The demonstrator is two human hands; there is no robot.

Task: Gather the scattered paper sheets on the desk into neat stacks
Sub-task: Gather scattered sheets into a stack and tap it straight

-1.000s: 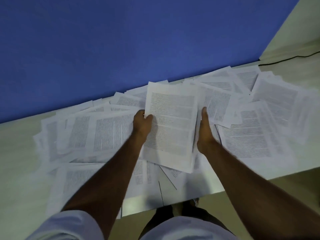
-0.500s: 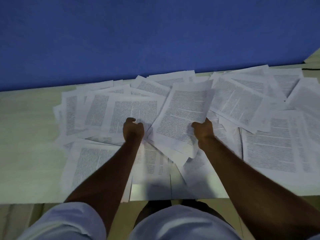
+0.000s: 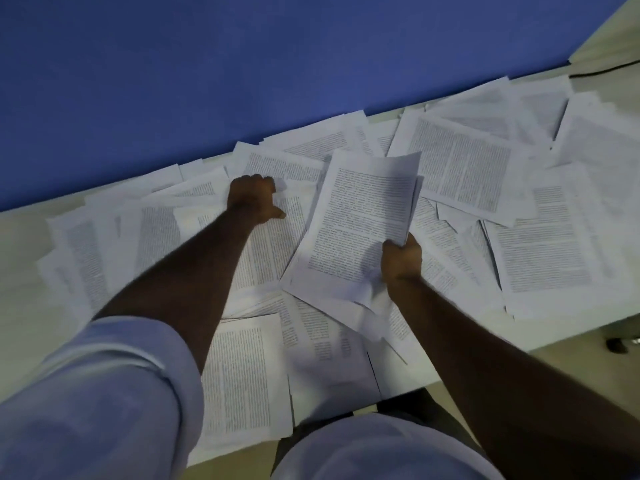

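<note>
Printed paper sheets lie scattered and overlapping across the pale desk (image 3: 24, 299). My right hand (image 3: 401, 259) grips the lower right corner of a small bundle of sheets (image 3: 360, 226), lifted and tilted above the pile at the centre. My left hand (image 3: 254, 199) is stretched toward the far side, fingers curled down onto a loose sheet (image 3: 273, 168) near the blue wall; whether it grips that sheet is unclear. More loose sheets (image 3: 464, 168) spread to the right, and one page (image 3: 242, 375) lies at the near edge under my left forearm.
A blue wall (image 3: 207, 64) runs along the desk's far edge. A black cable (image 3: 602, 72) lies at the far right corner. The desk's near edge (image 3: 554, 337) drops off at the right, with floor and a dark object (image 3: 618, 344) below.
My left hand let go of the bundle and reached farther out to sheets near the wall. My right hand now holds the bundle alone, at its lower corner, raised.
</note>
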